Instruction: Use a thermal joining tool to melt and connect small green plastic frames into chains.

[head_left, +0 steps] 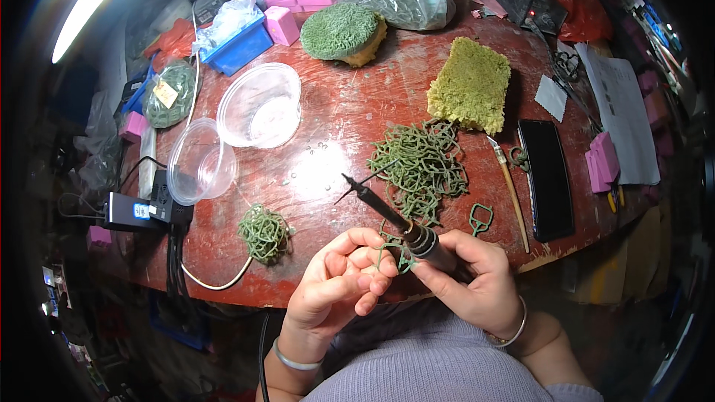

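My right hand [480, 274] grips the handle of a soldering iron [381, 207], its dark shaft slanting up and to the left, with thin crossed wires at the tip. Between the fingertips of my left hand [335, 277] is a small green open frame [403, 260], close beside the iron's handle. Its lower part sits near my right thumb; whether the thumb touches it I cannot tell. Just beyond the iron lies a heap of green frames [421, 167], and a single green frame [481, 218] rests right of it. A smaller green clump [262, 234] sits to the left.
Two clear plastic tubs [261, 108] stand at left, near a black adapter [170, 197] with cables. Farther back are a round green-topped sponge [342, 33] and a yellow sponge block [469, 83]. A wooden-handled tool [511, 197] and a phone [546, 179] lie at right.
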`<control>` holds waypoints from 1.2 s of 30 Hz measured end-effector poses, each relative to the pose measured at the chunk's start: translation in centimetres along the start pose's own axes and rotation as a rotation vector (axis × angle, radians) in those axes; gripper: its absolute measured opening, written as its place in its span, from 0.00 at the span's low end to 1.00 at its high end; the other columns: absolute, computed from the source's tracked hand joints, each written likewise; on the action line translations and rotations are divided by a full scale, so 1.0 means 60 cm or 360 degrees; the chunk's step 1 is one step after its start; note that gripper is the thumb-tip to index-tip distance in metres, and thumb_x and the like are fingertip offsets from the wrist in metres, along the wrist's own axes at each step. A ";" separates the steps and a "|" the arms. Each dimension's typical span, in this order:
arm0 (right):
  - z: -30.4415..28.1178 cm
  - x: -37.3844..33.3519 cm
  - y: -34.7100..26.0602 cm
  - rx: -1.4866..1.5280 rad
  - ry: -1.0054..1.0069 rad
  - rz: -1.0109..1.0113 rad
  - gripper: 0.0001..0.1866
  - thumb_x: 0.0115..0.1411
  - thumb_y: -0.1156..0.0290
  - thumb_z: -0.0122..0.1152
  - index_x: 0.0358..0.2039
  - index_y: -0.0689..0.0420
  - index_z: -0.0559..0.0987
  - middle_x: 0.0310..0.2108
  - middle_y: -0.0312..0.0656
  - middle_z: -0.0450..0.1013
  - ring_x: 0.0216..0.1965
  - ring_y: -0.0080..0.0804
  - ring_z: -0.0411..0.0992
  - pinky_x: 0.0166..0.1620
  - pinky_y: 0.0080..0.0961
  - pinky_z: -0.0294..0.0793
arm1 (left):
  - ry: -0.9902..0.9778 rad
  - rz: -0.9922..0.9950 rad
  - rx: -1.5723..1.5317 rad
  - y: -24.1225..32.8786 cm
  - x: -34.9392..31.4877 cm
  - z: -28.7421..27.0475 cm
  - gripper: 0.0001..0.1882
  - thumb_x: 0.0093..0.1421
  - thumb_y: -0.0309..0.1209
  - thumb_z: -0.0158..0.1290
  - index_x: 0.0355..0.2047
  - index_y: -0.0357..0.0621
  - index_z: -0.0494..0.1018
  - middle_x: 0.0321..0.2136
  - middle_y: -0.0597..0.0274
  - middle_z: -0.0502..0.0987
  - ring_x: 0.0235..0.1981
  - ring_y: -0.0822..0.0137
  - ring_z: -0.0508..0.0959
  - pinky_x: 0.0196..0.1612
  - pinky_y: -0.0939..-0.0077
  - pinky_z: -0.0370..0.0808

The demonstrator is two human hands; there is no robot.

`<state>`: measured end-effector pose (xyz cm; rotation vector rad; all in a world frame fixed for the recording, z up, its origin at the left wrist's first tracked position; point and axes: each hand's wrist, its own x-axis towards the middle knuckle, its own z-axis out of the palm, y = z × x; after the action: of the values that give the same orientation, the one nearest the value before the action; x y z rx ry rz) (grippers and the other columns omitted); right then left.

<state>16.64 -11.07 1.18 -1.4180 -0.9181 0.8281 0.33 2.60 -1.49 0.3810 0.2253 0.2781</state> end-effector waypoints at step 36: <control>-0.055 -0.050 0.021 -0.1037 0.0335 -0.0430 0.15 0.57 0.63 0.70 0.34 0.62 0.77 0.21 0.40 0.71 0.19 0.31 0.70 0.22 0.25 0.68 | 0.0338 0.0077 0.0297 -0.004 -0.006 0.032 0.25 0.62 0.18 0.52 0.59 0.34 0.61 0.34 0.57 0.76 0.31 0.69 0.79 0.27 0.75 0.80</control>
<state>18.40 -15.20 -0.01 -1.8359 -1.2423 0.1632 0.57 1.65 0.24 0.5426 0.4531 0.3465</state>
